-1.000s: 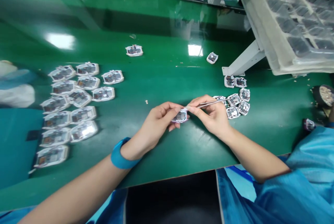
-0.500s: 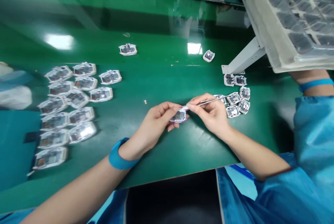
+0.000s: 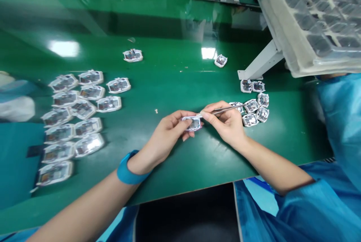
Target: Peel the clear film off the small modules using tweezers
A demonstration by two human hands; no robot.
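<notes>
Held unit: white-framed electronic unit (image 3: pixel 194 123), located above the near middle of the bench (image 3: pixel 169 87), between the two hands; inner face with dark and silver parts turned upward.
Left hand (image 3: pixel 170 129): closed around the left end of the white-framed electronic unit, thumb across its face, fingers behind and below.
Right hand (image 3: pixel 227 123): fingers pinched on metal tweezers (image 3: pixel 225 110); fingertips at the unit's upper right corner; contact of the tweezer tips with the frame cannot be made out.
Wristband (image 3: pixel 132 168): blue, worn on the left wrist.
Left group (image 3: pixel 83 109): similar units in close, uneven rows on the bench, several touching.
Right group (image 3: pixel 251 105): smaller cluster of similar units beyond the right hand, one partly hidden by it.
Single units: one (image 3: pixel 132 55) at far left of centre, one (image 3: pixel 220 60) at far right of centre, well apart.
Tray (image 3: pixel 282 33): raised at upper right, clear compartments inside, above a white bracket (image 3: pixel 262 61).
Right edge: blue sleeve (image 3: pixel 341 121) of a second person.
</notes>
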